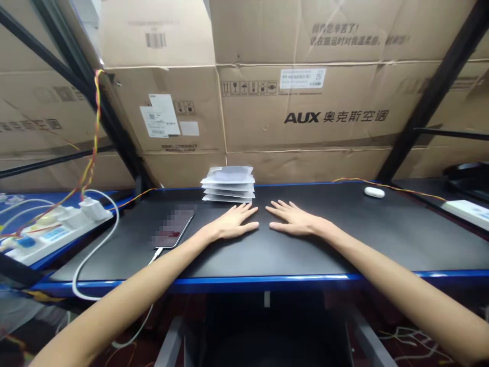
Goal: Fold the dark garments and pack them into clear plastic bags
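Both of my hands lie palm down on the black tabletop [305,255], a short gap between them. My left hand [235,223] has its fingers spread and holds nothing; its fingertips are just in front of a stack of several white packets [228,184]. My right hand [292,219] is flat too, fingers apart, with nothing in it. A phone [176,228] lies left of my left hand, its screen partly pixelated, and a white cable [156,253] is plugged into its near end.
A white power strip [64,229] with several plugs is at the far left. A small white case [374,192] sits at the right rear, near another white strip [468,211]. Cardboard boxes [263,120] stand behind the table, and black metal posts [424,97] rise at both sides.
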